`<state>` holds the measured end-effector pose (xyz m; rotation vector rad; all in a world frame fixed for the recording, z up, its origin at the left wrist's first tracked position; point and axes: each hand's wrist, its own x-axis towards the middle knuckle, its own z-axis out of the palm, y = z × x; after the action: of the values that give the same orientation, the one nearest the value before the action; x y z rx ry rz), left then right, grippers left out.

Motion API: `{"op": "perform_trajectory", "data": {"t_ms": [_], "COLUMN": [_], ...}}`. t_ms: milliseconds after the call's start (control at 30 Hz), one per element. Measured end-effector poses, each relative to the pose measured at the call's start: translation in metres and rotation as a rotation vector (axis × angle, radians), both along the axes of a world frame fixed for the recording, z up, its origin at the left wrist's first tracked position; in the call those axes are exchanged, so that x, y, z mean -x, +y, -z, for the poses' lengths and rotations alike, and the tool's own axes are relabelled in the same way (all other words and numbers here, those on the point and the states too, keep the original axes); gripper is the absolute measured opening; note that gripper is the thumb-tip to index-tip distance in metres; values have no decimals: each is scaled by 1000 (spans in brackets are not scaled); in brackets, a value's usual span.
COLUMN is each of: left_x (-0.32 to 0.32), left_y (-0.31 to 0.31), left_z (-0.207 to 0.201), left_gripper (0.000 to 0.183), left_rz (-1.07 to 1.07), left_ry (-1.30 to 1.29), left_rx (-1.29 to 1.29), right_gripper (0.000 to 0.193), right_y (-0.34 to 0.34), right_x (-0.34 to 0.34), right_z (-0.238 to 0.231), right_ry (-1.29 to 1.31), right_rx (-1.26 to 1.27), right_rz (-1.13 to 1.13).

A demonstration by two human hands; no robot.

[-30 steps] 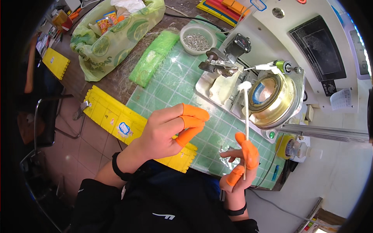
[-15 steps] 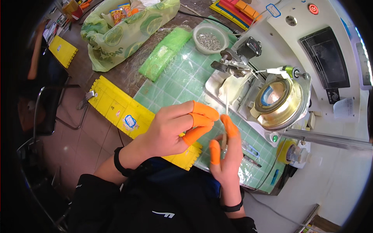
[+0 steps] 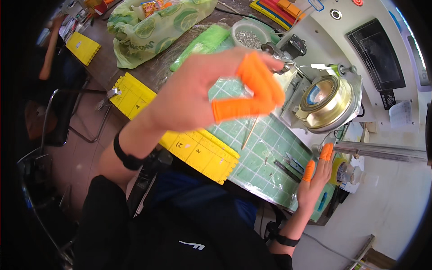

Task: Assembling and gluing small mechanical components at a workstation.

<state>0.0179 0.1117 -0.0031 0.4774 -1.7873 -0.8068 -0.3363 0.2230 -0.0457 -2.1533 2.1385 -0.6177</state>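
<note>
My left hand (image 3: 225, 92) is raised over the mat, smeared by motion, with orange finger cots on its fingertips. Its thumb and fingers are pressed together, and whatever they hold is hidden. Just below them shows a thin wooden stick (image 3: 250, 133) over the green gridded mat (image 3: 261, 171). The stick's upper end is hidden, so I cannot tell whether it is held. My right hand (image 3: 317, 173) reaches to the machine's lower front edge, below the round brass-coloured fixture (image 3: 325, 108). Its orange-tipped fingers are stretched out and apart, near a clear horizontal bar (image 3: 382, 151).
Yellow slotted strips (image 3: 193, 150) lie along the table's near edge. Tweezers (image 3: 294, 164) lie on the mat. Behind are a bowl of small metal parts (image 3: 249, 36), green bundled strands (image 3: 202, 42) and a plastic bag (image 3: 157, 33). Another person's arm (image 3: 51, 51) shows far left.
My left hand has risen and come closer to the camera. My right hand has let go of the stick and moved right to the machine's front edge. The view has shifted slightly.
</note>
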Motion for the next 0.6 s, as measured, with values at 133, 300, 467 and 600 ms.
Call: {"op": "perform_trajectory", "data": {"t_ms": [133, 300, 467, 600], "left_x": [4, -4, -3, 0], "left_y": [-42, -117, -117, -87], "left_z": [-15, -3, 21, 8], "left_gripper": [13, 13, 22, 18], "left_rz": [222, 181, 83, -211], "left_ry": [395, 172, -179, -357], "left_rx": [-335, -373, -317, -130], "right_gripper": [57, 53, 43, 41], "right_y": [4, 23, 42, 38], "right_x": [18, 47, 72, 69], "right_z": [-3, 15, 51, 50], "right_ry": [-255, -568, -500, -518], "right_rx": [114, 305, 311, 355], "right_rz": [-34, 164, 207, 202]}}
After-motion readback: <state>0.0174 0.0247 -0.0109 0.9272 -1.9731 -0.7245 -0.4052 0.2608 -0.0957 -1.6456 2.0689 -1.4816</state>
